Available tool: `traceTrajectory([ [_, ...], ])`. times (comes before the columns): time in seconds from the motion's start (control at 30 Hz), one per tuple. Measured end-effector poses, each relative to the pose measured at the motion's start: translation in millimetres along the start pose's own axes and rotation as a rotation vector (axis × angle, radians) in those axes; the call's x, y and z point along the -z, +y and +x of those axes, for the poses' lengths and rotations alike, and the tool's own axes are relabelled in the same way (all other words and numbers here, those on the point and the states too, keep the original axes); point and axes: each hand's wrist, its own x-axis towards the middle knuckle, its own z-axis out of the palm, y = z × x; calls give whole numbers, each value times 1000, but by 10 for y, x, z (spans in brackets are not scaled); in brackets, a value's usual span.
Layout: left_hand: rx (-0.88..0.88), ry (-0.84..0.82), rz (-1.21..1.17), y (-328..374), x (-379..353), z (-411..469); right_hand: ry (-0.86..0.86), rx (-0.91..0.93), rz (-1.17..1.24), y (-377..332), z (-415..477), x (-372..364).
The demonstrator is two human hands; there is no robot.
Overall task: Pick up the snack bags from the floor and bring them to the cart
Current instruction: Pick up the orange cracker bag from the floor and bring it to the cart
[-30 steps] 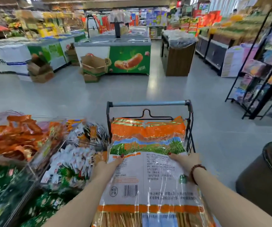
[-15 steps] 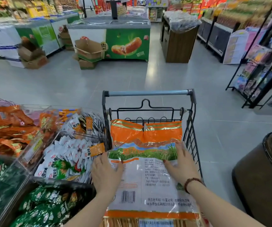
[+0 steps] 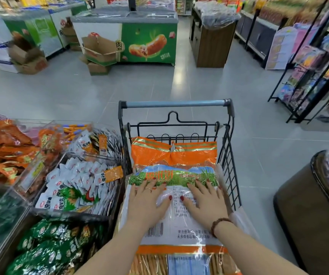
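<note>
A large orange, green and white snack bag lies flat in the black wire cart, filling it from the far end toward me. My left hand rests palm down on the bag's white label area, fingers spread. My right hand, with a bead bracelet on its wrist, lies flat beside it on the same bag. Neither hand curls around the bag. The cart's blue-grey handle bar is at the far end.
Clear bins of small snack packets and orange packs press against the cart's left side. A dark round display stand is at right. Grey floor lies ahead, then cardboard boxes, a green freezer and a black rack.
The bag has gone down from in front of me into the cart. Both hands slid from gripping its sides to lying flat on top. The view tilted downward.
</note>
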Motion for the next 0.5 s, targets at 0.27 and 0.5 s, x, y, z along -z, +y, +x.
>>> traceTrajectory([
  [0.27,-15,-3,34,22,21,-100,-3,37,-34,-1,-44,77],
  [0.5,88,143,129,51,294,-602,108,184,-31,85,-281,353],
])
